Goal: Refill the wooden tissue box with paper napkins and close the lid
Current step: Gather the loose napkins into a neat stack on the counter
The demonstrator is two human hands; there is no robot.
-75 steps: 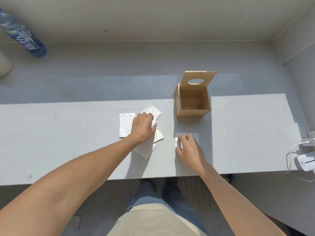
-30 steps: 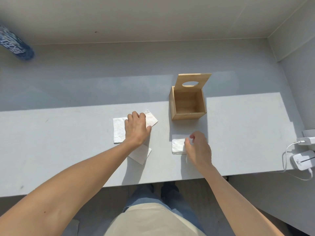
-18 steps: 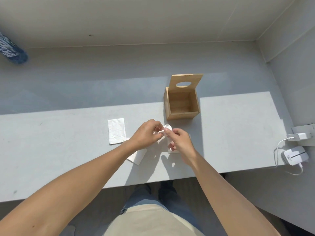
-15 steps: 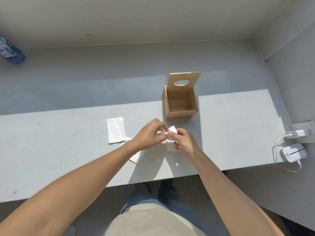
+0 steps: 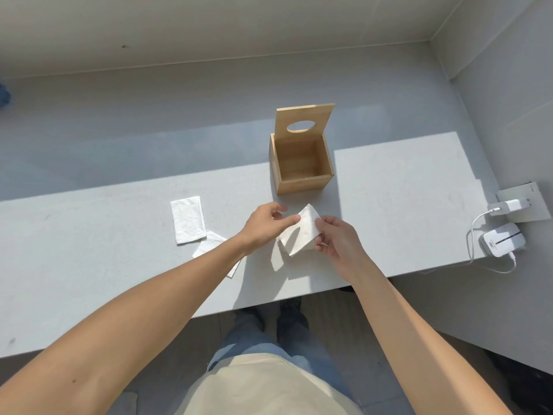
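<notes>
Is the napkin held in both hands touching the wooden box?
Apart. In the head view the held napkin, pinched between the left hand and right hand, sits nearer the person than the wooden box, with bare table between them.

The grey table [image 5: 389, 205] carries an open wooden box [image 5: 300, 172], two flat napkins [image 5: 188, 220] and a white charger [image 5: 501, 241].
</notes>
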